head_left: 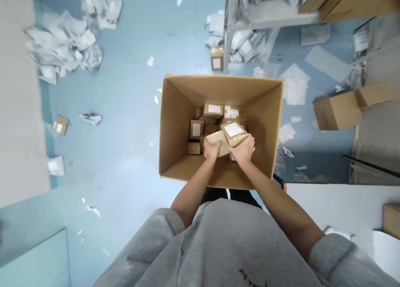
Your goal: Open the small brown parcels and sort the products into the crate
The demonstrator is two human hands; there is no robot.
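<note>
The left hand [212,150] and the right hand [243,149] are lowered into an open cardboard box [178,124], and both are closed around a brown taped parcel [217,142] near the middle of the box. A white-labelled parcel [233,131] is pressed against it under the right hand. It cannot be told with certainty from this view whether one parcel or two are being grasped, since the fingers cover the edges.

As for progress, a loose pile of small parcels [213,110] is seen on the far side of the box bottom, so plenty of parcels are in the box. Some are lying flat and others are tilted against one another. A single parcel [216,58] is standing on the blue floor [131,112] just beyond the far wall of the box, and another [61,124] is lying well to the left. Torn white paper [64,45] is heaped on the far left of the floor, and scraps are strewn around. A metal shelf [275,18] stands at the far right, and a cardboard carton [337,110] lies on the right.
</note>
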